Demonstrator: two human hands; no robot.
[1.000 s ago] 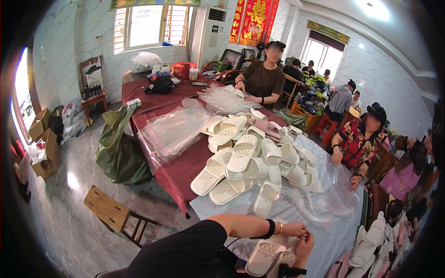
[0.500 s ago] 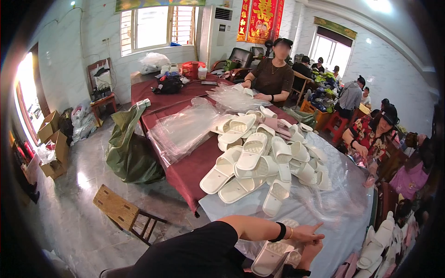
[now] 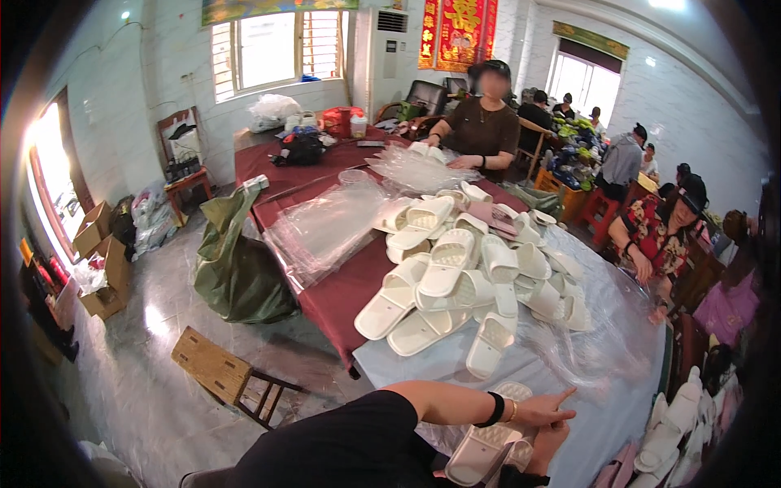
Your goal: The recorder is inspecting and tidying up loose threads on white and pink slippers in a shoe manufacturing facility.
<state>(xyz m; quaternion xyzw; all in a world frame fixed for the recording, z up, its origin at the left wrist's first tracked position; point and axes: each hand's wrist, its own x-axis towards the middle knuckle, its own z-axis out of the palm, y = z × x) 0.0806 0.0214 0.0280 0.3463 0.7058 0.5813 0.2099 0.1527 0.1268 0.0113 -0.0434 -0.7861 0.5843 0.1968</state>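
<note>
My left hand (image 3: 543, 409) reaches across above the blue-grey table cover, a black band and a gold bracelet on its wrist. Its index finger and thumb are stretched out; nothing shows between them. Just below it, touching or overlapping it, is my right hand (image 3: 547, 446). The right fingers are mostly hidden behind the left. Beneath my forearm and beside the wrists lies a white slipper (image 3: 480, 455), with a second one partly covered by the right hand. Clear plastic shows near these slippers. Ahead, white slippers (image 3: 446, 262) form a loose heap, with a pinkish pair among them.
Clear plastic bags (image 3: 325, 220) lie on the dark red cloth (image 3: 317, 313). Across the table, a person (image 3: 486, 122) handles slippers and plastic. Another person (image 3: 651, 244) works at the right. A wooden stool (image 3: 213, 364) and a green sack (image 3: 232, 268) stand left of the table.
The whole view has shifted slightly. My hands keep nearly the same pose, one beside the other. The person across the table has slippers further over the plastic.
</note>
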